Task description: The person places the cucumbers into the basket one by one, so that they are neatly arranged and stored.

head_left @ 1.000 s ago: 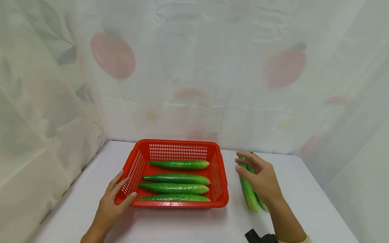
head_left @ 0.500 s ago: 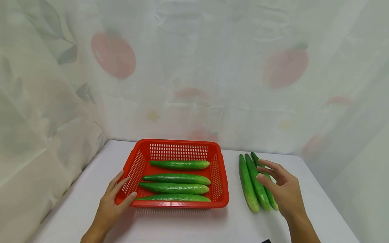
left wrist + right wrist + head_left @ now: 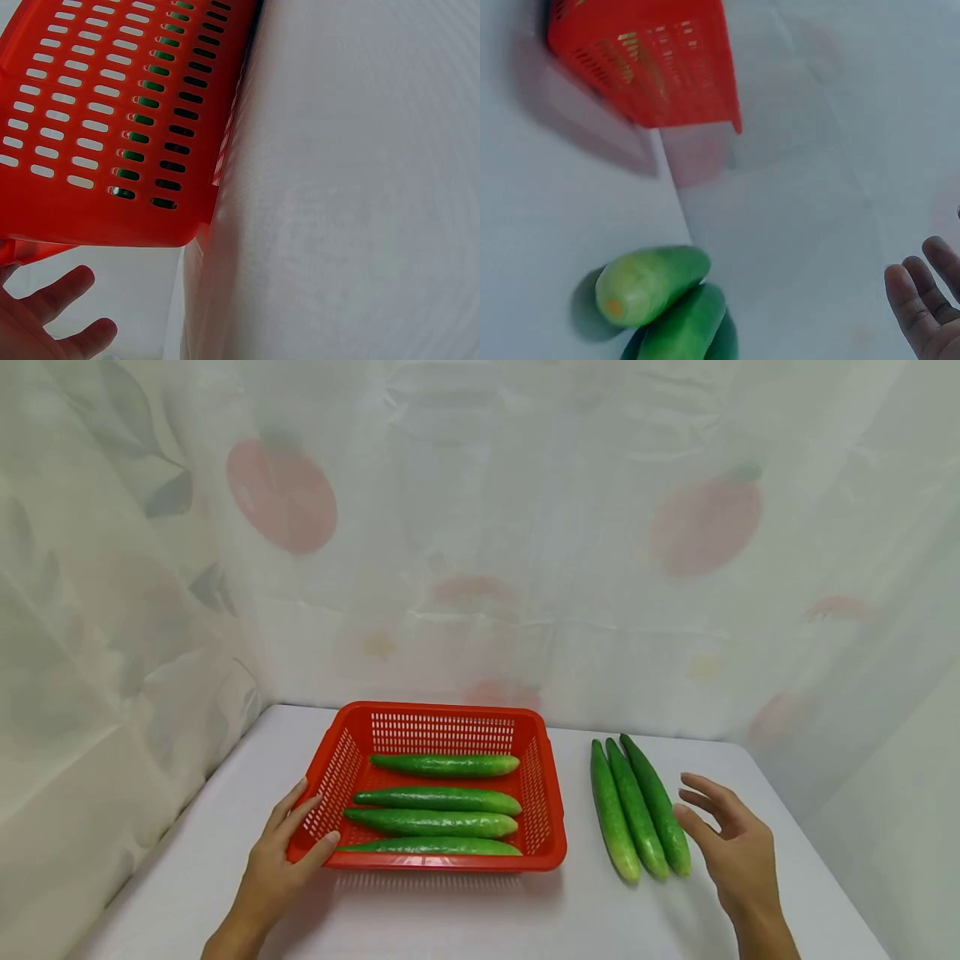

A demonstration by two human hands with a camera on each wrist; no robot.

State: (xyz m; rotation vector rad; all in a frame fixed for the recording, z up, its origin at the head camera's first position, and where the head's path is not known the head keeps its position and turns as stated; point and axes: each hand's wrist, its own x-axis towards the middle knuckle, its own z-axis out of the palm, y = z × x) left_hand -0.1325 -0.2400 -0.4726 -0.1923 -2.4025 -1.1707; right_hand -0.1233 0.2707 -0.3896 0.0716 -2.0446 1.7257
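A red plastic basket [image 3: 555, 827] with slotted walls stands on the table. Several green cucumbers [image 3: 446, 766] lie crosswise inside it, spaced unevenly from back to front. My left hand [image 3: 277, 856] rests at the front left corner, its thumb on the rim and its fingers spread along the left side. Right of the basket, three cucumbers [image 3: 615, 814] lie side by side, pointing away from me. My right hand [image 3: 738, 852] hovers just right of them, fingers loosely bent, holding nothing. In the right wrist view, the pale end of one cucumber [image 3: 641, 289] shows below the basket.
The white tabletop [image 3: 450, 922] ends at a pale curtain [image 3: 480, 568] printed with fruit, which hangs behind it. More curtain [image 3: 112, 735] hangs along the left side, and another pale sheet [image 3: 885, 760] along the right.
My right hand has moved right, away from the cucumbers beside the basket, uncovering all three. The rightmost one has shifted slightly. My left hand and the basket have stayed put.
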